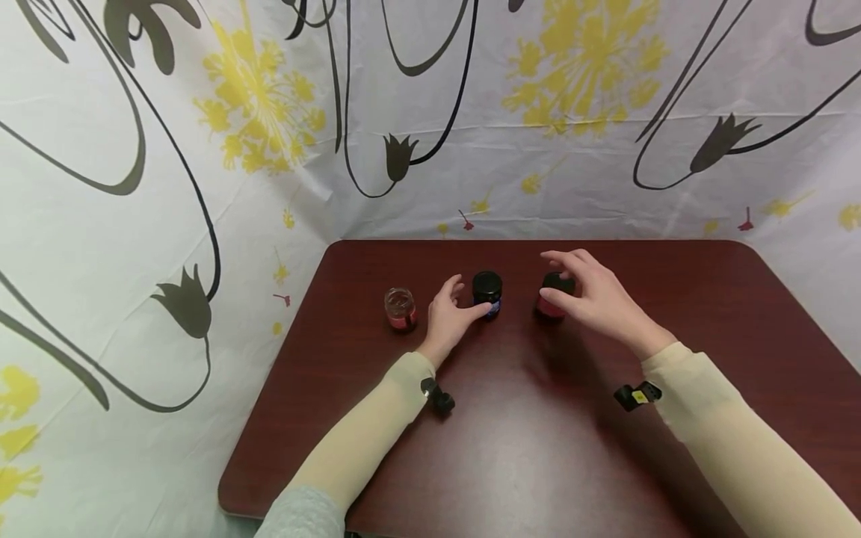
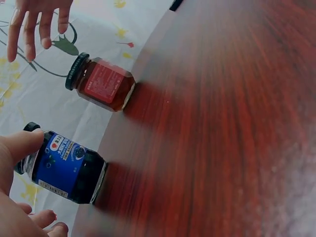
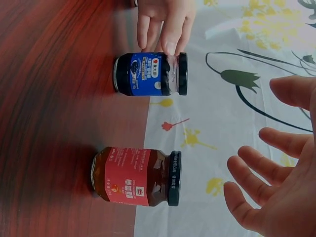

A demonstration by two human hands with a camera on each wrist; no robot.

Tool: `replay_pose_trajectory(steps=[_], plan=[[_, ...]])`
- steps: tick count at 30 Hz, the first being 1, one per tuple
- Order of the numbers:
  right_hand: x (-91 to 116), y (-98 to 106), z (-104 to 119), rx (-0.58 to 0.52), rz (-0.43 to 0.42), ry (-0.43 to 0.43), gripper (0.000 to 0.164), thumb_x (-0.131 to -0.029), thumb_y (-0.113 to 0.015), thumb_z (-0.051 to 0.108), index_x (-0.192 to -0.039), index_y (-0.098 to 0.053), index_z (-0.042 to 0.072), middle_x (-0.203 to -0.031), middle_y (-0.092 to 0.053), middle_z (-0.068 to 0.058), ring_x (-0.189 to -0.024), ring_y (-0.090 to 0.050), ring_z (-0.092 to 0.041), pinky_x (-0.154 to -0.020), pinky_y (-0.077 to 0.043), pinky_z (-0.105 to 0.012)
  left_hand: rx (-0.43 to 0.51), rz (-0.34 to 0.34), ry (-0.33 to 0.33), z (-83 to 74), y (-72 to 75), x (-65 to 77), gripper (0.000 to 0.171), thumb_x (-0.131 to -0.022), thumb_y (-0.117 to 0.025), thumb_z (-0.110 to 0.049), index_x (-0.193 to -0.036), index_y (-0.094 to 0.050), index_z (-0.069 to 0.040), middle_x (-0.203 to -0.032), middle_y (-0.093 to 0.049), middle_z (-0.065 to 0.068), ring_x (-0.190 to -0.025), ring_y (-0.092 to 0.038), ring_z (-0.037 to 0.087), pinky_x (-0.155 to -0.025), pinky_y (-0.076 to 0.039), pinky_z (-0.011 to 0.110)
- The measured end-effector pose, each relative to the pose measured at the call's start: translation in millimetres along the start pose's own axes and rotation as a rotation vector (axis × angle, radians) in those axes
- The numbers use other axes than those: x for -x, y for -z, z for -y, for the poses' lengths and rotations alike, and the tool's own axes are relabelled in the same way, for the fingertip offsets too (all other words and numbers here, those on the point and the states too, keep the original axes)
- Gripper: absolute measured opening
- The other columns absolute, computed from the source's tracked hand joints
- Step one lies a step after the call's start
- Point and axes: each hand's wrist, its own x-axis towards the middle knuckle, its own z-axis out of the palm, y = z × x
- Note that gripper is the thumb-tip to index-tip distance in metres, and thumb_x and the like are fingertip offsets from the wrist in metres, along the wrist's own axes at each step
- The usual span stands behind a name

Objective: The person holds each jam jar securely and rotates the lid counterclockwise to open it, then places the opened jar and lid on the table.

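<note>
A blueberry jam jar (image 1: 487, 288) with a black lid and a blue label (image 2: 61, 163) stands upright on the table. Beside it is my left hand (image 1: 448, 317); its thumb is at the jar's shoulder, while the other fingers reach past, apart from the glass. To the right stands a strawberry jam jar (image 3: 133, 175) with a red label and a dark lid. My right hand (image 1: 602, 302) hovers near that lid, fingers spread and lightly bent, and in the right wrist view (image 3: 276, 173) a gap separates it from the jar.
Left of my left hand stands an uncapped glass jar (image 1: 400, 309) with a red label. The dark red-brown table (image 1: 498, 448) has rounded corners. A white cloth (image 1: 471, 104) with yellow and grey flowers hangs behind and at the sides.
</note>
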Motion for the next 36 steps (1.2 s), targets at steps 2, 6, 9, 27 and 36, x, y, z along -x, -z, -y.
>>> replay_pose_trajectory(steps=[2, 6, 9, 27, 36], plan=[[0, -1, 1, -0.006, 0.001, 0.004, 0.056, -0.096, -0.067, 0.040, -0.148, -0.048, 0.030, -0.129, -0.051, 0.004, -0.109, -0.054, -0.019, -0.077, -0.046, -0.045, -0.004, -0.004, -0.005, 0.5, -2.4, -0.6, 0.086, -0.078, -0.087, -0.042, -0.151, -0.045, -0.025, -0.144, -0.056, 0.005, -0.130, -0.055, 0.024, -0.103, -0.046, 0.037], [-1, -2, 2, -0.018, 0.006, 0.005, 0.056, -0.096, -0.067, 0.039, -0.148, -0.048, 0.029, -0.130, -0.051, 0.003, -0.111, -0.055, -0.023, -0.078, -0.047, -0.048, -0.015, -0.012, -0.014, 0.9, -5.7, -1.6, 0.085, -0.078, -0.087, -0.042, -0.150, -0.047, -0.023, -0.143, -0.057, 0.006, -0.127, -0.056, 0.025, -0.102, -0.047, 0.038], [-1, -2, 2, -0.017, 0.006, 0.000, 0.055, -0.096, -0.067, 0.040, -0.147, -0.048, 0.030, -0.130, -0.050, 0.003, -0.110, -0.055, -0.022, -0.079, -0.047, -0.047, -0.008, -0.010, -0.015, 1.0, -8.0, -2.7, 0.085, -0.078, -0.087, -0.041, -0.150, -0.047, -0.022, -0.143, -0.057, 0.008, -0.127, -0.057, 0.025, -0.101, -0.047, 0.038], [-2, -8, 3, -0.025, 0.021, 0.009, 0.057, -0.096, -0.067, 0.040, -0.148, -0.047, 0.028, -0.129, -0.051, 0.003, -0.111, -0.055, -0.024, -0.082, -0.046, -0.048, -0.025, -0.040, -0.041, 3.4, -20.9, -5.2, 0.071, -0.075, -0.090, -0.035, -0.137, -0.060, -0.020, -0.129, -0.066, 0.001, -0.118, -0.062, 0.015, -0.095, -0.051, 0.034], [-3, -12, -2, -0.020, 0.018, 0.017, 0.056, -0.096, -0.068, 0.041, -0.147, -0.048, 0.029, -0.127, -0.051, 0.005, -0.109, -0.056, -0.022, -0.084, -0.046, -0.045, -0.089, -0.024, -0.032, 4.8, -24.8, -3.4, 0.069, -0.074, -0.091, -0.032, -0.135, -0.062, -0.018, -0.122, -0.069, 0.001, -0.114, -0.062, 0.017, -0.097, -0.049, 0.039]])
